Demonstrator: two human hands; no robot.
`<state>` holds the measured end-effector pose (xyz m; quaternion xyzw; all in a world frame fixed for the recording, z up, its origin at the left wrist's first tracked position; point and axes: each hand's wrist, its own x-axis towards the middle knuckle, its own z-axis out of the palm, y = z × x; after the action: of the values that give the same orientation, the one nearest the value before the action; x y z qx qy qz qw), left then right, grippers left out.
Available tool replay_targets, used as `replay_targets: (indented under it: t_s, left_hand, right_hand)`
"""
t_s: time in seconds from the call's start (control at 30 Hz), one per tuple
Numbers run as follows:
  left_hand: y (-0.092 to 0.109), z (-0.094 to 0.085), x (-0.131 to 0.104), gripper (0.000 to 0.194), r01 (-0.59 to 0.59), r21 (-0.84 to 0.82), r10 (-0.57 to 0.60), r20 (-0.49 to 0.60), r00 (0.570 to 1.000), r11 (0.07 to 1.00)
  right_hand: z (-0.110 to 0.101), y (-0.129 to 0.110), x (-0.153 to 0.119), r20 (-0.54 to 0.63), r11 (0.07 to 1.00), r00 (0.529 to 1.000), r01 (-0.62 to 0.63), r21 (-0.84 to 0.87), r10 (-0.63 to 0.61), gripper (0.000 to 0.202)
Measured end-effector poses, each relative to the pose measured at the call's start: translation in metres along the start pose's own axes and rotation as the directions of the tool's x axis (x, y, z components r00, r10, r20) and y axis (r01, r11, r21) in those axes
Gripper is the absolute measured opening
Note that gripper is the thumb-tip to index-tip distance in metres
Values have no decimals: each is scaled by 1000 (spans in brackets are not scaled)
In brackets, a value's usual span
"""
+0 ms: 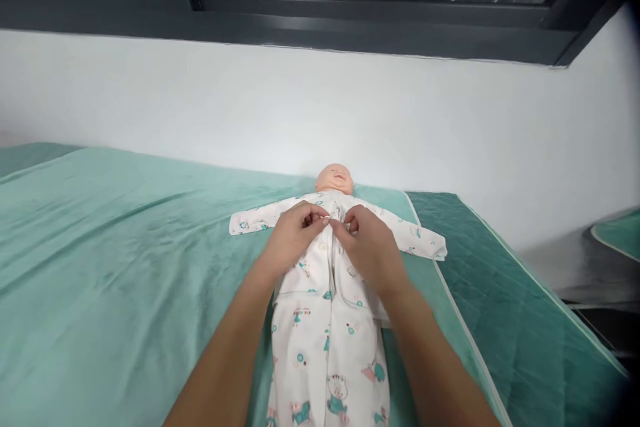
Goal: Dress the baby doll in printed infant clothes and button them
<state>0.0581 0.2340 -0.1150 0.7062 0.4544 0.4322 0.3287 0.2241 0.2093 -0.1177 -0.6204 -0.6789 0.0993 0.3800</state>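
A baby doll (334, 178) lies on its back on a light green blanket (125, 247), head toward the wall. It wears a white romper (325, 340) printed with small animals, sleeves spread to both sides. My left hand (293, 235) and my right hand (369, 245) meet over the doll's chest. Each pinches an edge of the romper's front opening, fingertips almost touching. Both hands cover the upper front of the garment.
The blanket covers a bed with a darker green quilted mattress (500, 300) showing at the right. A white wall (350, 107) rises right behind the doll's head, under a dark window frame (300, 20). Another green-covered surface (620, 230) shows at far right.
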Motion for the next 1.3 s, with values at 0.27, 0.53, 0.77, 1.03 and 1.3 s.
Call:
replay_targets:
  t_s: [0.27,0.53,0.77,1.03,1.3]
  left_hand:
    - [6,11,1,9,-26,-25,24,-76,997,999]
    - [8,24,2,10,-1,-140,-9,-68,998,990]
    - [4,21,2,12,-13,-113,4,-84,996,994]
    - [7,19,1,15,19,-149,-30,-76,997,989]
    - [8,19,0,15,47,-179,-60,-69,996,983]
  right_hand:
    - [13,10,-13,-64,936,987,-118,332,147,17]
    - [9,9,-13,-49,932,990,-109,346,134,18]
    - [4,9,-9,-53,989,998,-10,148,18,14]
    - [-3,2,-8,-67,961,992,-89,262,110,19]
    - [7,5,-11,27,722,973,-188,666,229,28]
